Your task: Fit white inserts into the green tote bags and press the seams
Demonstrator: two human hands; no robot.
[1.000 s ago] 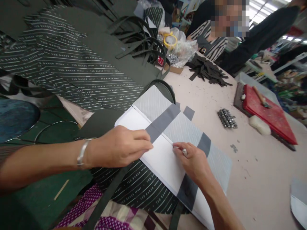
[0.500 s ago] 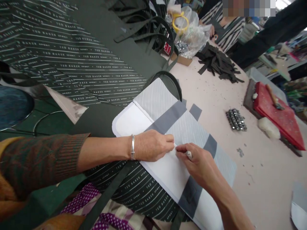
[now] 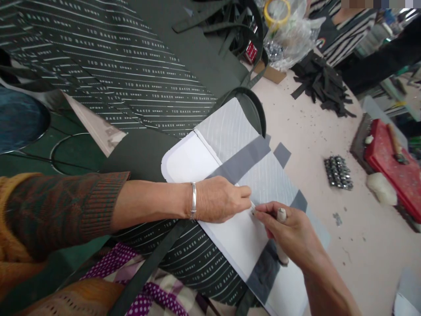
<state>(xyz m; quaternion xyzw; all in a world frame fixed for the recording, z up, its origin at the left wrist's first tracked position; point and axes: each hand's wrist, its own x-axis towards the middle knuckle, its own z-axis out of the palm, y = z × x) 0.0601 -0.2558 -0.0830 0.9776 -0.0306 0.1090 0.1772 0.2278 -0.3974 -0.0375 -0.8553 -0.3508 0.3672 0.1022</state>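
A long white panel (image 3: 232, 235) with a pale grey striped half and dark grey bands lies across dark printed fabric on the table. My left hand (image 3: 220, 199), with a silver bracelet at the wrist, is closed at the seam between the two halves; its fingers pinch the panel there. Just to the right, my right hand (image 3: 289, 224) is closed too, thumb and forefinger pinched at the same seam. A slim white pen-like stick (image 3: 282, 215) is tucked in that hand, its far end showing below the palm. The fingertips of the two hands are slightly apart.
Dark fabric with white lettering (image 3: 141, 83) covers the left. Black strips (image 3: 322, 85), a plastic bag (image 3: 289, 46), a cluster of shiny metal pieces (image 3: 338, 172) and a red pad (image 3: 388, 153) with a hammer (image 3: 396, 145) stand beyond. A person in stripes is across the table.
The view has shifted, so most things appear further right. Both hands stay at the seam, with the right fingertips slightly lower. More of the white stick shows below the right hand.
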